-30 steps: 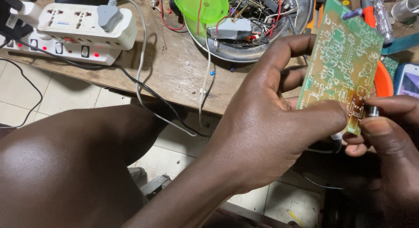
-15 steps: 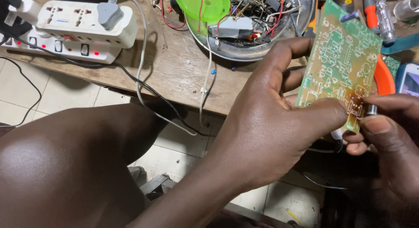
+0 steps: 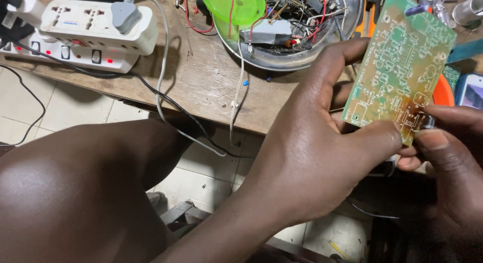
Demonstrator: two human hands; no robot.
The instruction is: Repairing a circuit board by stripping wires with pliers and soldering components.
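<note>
The wooden bench (image 3: pixel 201 87) runs across the top of the view, carrying a white power strip (image 3: pixel 90 31) with a grey plug in it at the left and a metal bowl (image 3: pixel 297 56) full of wires and small parts, a green lid (image 3: pixel 234 6) leaning in it. In front of the bench edge, held up in the air at the right, is the green circuit board (image 3: pixel 402 66), tilted with its printed side toward the camera. It looks light, thin and stiff, a flat panel that would not bend much but could crack or scratch at its fine tracks, so the bare edges and corners seem the safest places to take it. The left hand (image 3: pixel 312 157) does that: its grip is closed on the board, thumb pressed on the lower face near the bottom corner, fingers curled behind the left edge. The right hand (image 3: pixel 448 157) meets the same bottom corner from the right, thumb and forefinger pinched narrow there; whether a small part sits between them cannot be told. The board thus rises up and away from both grips.
</note>
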